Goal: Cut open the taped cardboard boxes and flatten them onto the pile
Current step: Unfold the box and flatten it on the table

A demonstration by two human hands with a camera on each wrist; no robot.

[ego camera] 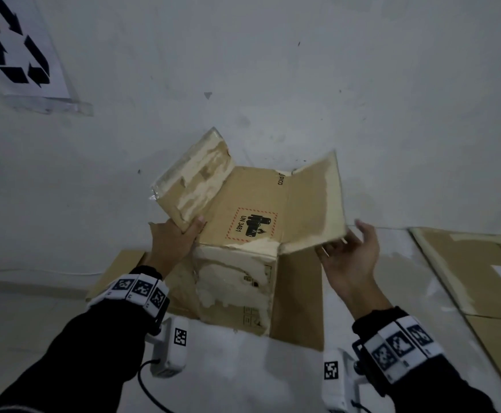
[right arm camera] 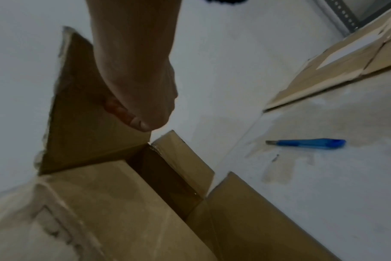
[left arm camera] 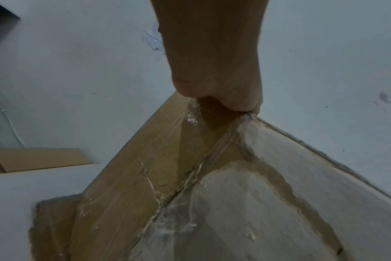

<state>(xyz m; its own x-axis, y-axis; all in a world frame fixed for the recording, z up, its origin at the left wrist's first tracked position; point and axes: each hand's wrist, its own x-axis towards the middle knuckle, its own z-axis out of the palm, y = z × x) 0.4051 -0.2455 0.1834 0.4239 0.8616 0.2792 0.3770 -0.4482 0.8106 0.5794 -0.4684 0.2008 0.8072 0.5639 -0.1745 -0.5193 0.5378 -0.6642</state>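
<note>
Your left hand (ego camera: 173, 239) grips the left flap of the torn brown cardboard box (ego camera: 243, 234) at frame centre. Your right hand (ego camera: 352, 253), fingers loose, cups under the right flap, holding nothing firmly. Both flaps spread outward from the box, one to each hand.

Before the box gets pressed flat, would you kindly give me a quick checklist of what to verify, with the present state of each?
1. Top flaps freed: ok; both stand open on the box.
2. Left hand grips the left flap: ok.
3. Right hand has hold of the right flap: not ok; fingers open just below its edge.
4. Blue cutter out of the way: ok; it lies on the surface to the right.
5. Bottom seam cut: cannot tell.
6. Flat cardboard underneath to receive it: ok.
</note>
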